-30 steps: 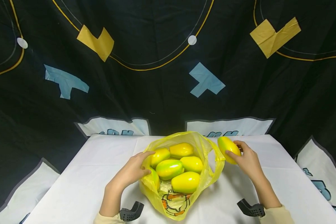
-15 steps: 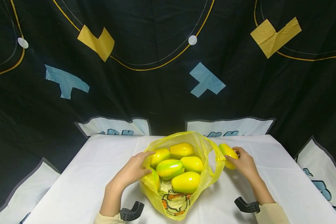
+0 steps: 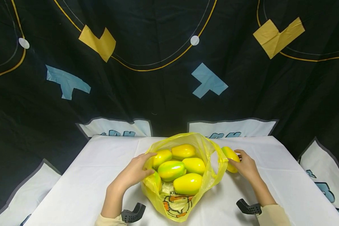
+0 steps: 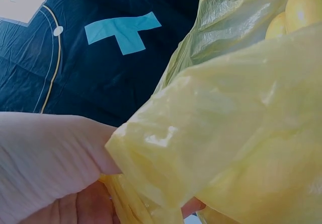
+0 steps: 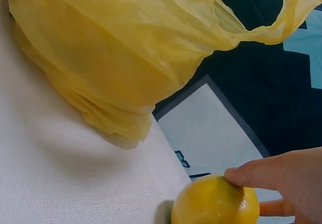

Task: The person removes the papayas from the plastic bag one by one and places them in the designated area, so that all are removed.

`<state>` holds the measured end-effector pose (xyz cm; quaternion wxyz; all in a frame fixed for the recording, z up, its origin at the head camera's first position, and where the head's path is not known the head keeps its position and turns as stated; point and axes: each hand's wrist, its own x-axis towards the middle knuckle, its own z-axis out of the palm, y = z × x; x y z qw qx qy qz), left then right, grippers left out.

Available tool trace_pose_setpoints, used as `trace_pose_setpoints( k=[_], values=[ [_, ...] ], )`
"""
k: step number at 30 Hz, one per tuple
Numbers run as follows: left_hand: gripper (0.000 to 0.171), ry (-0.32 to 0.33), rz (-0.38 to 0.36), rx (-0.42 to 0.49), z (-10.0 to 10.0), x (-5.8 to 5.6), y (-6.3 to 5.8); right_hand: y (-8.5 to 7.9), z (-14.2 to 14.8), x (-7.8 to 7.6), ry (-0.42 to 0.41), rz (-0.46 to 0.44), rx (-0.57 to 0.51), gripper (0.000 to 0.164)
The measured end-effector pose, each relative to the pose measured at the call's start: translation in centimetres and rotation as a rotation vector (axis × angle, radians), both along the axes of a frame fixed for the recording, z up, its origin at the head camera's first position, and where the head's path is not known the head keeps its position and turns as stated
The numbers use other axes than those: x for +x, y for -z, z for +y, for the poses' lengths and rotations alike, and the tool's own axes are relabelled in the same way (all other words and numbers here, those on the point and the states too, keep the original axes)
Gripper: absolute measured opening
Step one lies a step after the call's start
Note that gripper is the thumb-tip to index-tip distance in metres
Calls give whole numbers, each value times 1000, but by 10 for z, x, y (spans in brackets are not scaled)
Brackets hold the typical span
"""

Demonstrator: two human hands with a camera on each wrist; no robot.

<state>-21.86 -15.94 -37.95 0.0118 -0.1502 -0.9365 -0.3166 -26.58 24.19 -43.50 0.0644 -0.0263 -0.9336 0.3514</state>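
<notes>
A yellow plastic bag (image 3: 183, 205) stands with its mouth spread in the middle of the head view. Inside lie several shiny yellow-green mangoes (image 3: 171, 171). My left hand (image 3: 134, 171) grips the bag's left rim; in the left wrist view the yellow film (image 4: 201, 128) covers most of its fingers. To the right of the bag, my right hand (image 3: 247, 164) holds one mango (image 3: 232, 158) between thumb and fingers. That mango (image 5: 216, 201) is low, at the white tabletop, in the right wrist view, with the thumb on its top; whether it bears on the cloth is hard to tell.
A white cloth covers the table (image 3: 82, 188). The bag's right handle loop (image 3: 218, 160) hangs close to the held mango. Behind the table hangs a dark curtain (image 3: 158, 103) with yellow and blue shapes. A black wrist mount (image 3: 134, 213) sits on each forearm.
My right hand has lowered the mango beside the bag toward the tabletop, mostly in the first half second. My left hand and the bag have stayed in place.
</notes>
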Motion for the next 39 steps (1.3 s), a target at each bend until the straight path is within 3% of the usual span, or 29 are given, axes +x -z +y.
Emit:
trace_pose_setpoints(
  k=[24, 39],
  values=[
    [64, 2, 2, -5, 2, -4, 3, 5, 5, 0, -8, -73, -27, 71],
    [64, -12, -20, 1, 0, -2, 2, 3, -2, 1, -31, -81, -26, 69]
  ],
)
